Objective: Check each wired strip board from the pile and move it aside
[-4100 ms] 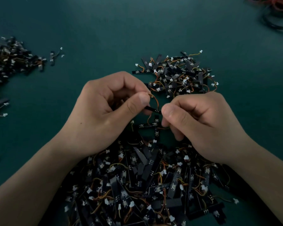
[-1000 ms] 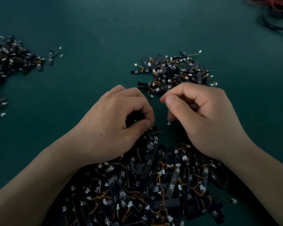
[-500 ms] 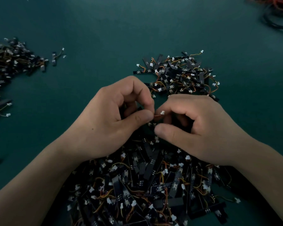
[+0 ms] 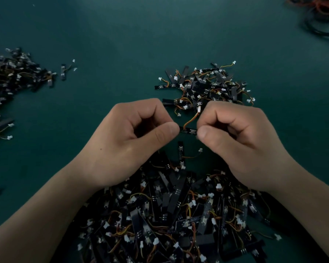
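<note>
Pinching one end of a black strip board between thumb and curled forefinger, the left hand holds it roughly level above the green mat. The right hand pinches the opposite end the same way, so only a short middle stretch of the board shows between the two thumbs. The other fingers of both hands are folded in towards the palms.

An orange and yellow wire rises from the board near the left thumb and curves up to a white connector beside the right forefinger; whether the finger touches it cannot be told.

Just below the held board, a single board lies on the mat, pointing away from the person. Beyond it towards the person spreads the big pile of black boards, tangled wires and white plugs, and both wrists and forearms lie over its upper edges.

Past the hands, on the far side, sits a smaller heap of the same boards, its near edge just behind the right knuckles. Well apart, at the left edge of the mat, lies a third heap, with one stray board just beside it. A bundle of dark and red cables occupies the far right corner.
</note>
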The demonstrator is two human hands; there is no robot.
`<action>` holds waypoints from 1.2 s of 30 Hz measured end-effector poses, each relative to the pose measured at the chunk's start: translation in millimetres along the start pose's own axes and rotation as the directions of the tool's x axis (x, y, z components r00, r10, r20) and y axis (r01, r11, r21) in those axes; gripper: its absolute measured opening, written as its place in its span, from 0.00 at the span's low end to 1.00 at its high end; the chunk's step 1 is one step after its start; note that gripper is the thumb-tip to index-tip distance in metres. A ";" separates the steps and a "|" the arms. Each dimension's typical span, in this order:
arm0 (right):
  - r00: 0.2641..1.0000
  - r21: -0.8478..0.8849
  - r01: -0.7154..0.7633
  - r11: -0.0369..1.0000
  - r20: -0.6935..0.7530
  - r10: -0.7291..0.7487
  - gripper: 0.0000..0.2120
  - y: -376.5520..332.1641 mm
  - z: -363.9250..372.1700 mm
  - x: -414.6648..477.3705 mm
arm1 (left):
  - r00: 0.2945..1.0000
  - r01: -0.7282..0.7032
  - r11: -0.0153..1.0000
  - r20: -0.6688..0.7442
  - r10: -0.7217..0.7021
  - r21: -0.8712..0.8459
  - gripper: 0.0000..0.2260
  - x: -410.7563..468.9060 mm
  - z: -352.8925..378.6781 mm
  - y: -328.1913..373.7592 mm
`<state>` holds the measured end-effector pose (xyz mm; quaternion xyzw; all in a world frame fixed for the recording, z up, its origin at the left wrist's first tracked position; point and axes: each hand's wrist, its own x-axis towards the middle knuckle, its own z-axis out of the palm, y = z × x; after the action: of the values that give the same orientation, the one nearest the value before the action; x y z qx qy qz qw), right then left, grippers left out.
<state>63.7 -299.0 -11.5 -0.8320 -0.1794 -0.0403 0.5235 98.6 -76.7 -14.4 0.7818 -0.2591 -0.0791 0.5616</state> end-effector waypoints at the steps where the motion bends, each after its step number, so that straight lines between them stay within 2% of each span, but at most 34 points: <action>1: 1.000 0.003 -0.011 1.000 0.007 0.011 0.10 -0.8 0.7 -0.1 | 1.000 0.000 1.000 0.000 0.000 -0.009 0.11 -0.1 0.0 0.4; 4: 0.999 -0.038 -0.052 0.998 -0.006 0.051 0.10 -1.9 3.5 -0.4 | 1.000 0.010 1.000 0.013 -0.010 -0.016 0.11 -0.4 -0.2 1.1; 8: 0.999 -0.075 -0.037 0.997 -0.031 0.034 0.10 -2.8 4.3 0.2 | 1.000 0.028 0.997 0.010 -0.029 0.072 0.10 -0.5 0.5 0.1; 29: 0.996 -0.030 -0.081 0.996 0.031 0.082 0.10 -2.8 2.7 -0.9 | 0.998 -0.032 0.999 0.060 0.030 0.027 0.09 -2.6 -0.1 3.9; 36: 0.996 -0.019 -0.063 0.998 0.068 0.065 0.11 -1.2 0.1 -1.0 | 0.999 -0.040 0.997 0.034 0.038 0.073 0.09 -2.1 1.6 3.9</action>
<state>62.4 -298.7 -10.8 -0.8425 -0.1700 0.0035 0.5112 94.9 -78.0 -11.8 0.7953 -0.2863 -0.0713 0.5296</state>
